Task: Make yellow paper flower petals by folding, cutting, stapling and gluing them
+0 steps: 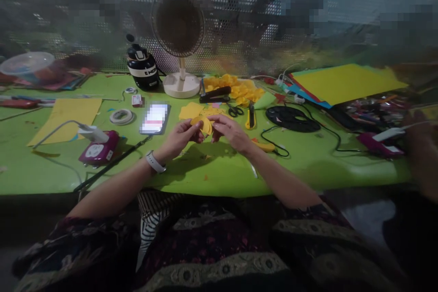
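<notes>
Between my two hands is a small curved piece of yellow paper (206,126), held up over the green table (219,178). My left hand (183,137), with a white band at the wrist, pinches it from the left. The fingers of my right hand (228,131) close on its right side. Just beyond lie flat yellow paper pieces (190,111), black-handled scissors (236,110) and a yellow utility knife (251,117). A black stapler (215,95) rests in front of a heap of yellow paper shapes (239,89).
Left of my hands are a lit phone (154,118), a tape roll (122,117) and a purple power strip (99,148). A fan (178,23) and black jug (143,68) stand behind. At right are a black cable reel (292,118), coloured sheets (349,82) and another person's arm (422,155).
</notes>
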Demonstrator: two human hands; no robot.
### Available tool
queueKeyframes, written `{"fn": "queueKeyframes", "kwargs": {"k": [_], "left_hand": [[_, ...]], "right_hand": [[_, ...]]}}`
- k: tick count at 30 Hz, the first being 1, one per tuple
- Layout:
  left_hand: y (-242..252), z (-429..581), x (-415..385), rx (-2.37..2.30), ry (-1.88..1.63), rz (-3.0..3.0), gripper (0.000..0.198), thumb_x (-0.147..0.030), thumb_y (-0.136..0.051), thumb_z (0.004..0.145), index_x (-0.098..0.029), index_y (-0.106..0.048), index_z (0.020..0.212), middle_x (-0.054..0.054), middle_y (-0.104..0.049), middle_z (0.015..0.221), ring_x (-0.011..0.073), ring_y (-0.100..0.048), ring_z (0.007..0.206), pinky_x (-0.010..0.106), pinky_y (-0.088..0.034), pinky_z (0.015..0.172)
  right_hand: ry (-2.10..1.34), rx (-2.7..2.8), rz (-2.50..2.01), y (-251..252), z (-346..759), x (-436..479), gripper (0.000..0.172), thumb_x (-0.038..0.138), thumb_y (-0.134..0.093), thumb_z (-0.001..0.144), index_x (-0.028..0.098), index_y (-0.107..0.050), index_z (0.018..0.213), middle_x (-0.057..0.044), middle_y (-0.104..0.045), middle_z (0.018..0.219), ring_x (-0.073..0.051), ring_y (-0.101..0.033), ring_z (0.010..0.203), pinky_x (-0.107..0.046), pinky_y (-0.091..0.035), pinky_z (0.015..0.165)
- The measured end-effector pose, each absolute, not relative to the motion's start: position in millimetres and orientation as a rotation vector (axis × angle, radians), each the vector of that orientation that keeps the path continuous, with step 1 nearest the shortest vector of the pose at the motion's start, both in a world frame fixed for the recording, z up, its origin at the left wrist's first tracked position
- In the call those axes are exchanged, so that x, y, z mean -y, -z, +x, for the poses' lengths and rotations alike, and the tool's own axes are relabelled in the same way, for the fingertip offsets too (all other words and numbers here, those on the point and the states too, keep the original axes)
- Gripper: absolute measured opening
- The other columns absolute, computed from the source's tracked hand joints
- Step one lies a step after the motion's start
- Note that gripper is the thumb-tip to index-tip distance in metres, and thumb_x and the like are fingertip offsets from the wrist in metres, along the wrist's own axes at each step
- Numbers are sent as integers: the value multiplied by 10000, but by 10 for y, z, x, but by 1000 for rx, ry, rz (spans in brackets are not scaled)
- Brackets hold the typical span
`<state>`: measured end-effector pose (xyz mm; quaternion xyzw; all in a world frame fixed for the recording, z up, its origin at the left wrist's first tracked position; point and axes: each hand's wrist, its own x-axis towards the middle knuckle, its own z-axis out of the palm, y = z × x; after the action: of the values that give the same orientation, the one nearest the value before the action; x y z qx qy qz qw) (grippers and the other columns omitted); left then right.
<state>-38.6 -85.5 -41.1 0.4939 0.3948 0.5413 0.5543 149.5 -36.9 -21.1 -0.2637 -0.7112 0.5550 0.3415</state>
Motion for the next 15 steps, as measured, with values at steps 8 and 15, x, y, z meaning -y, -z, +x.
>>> {"fn": "queueKeyframes", "kwargs": {"k": [8,15], "left_hand": [[392,-360,879,-926,-1254,1190,421,-547,-751,783,-146,-626,805,2,-659,681,94,-593,589,248,-512,636],[405,-370,876,-890,-1259,1187,395,-527,-752,795,-152,-631,799,4,-664,690,93,-601,600,243,-516,645]], "right_hand": [[-1433,1877,-711,222,1487,381,277,365,-614,862,164,-604,1051,33,-619,733,-101,-621,572,-261,-548,586],[-1426,1886,-727,240,1487,375,272,375,-603,868,168,-608,1043,34,-617,708,-104,-622,565,-270,-560,596]]}}
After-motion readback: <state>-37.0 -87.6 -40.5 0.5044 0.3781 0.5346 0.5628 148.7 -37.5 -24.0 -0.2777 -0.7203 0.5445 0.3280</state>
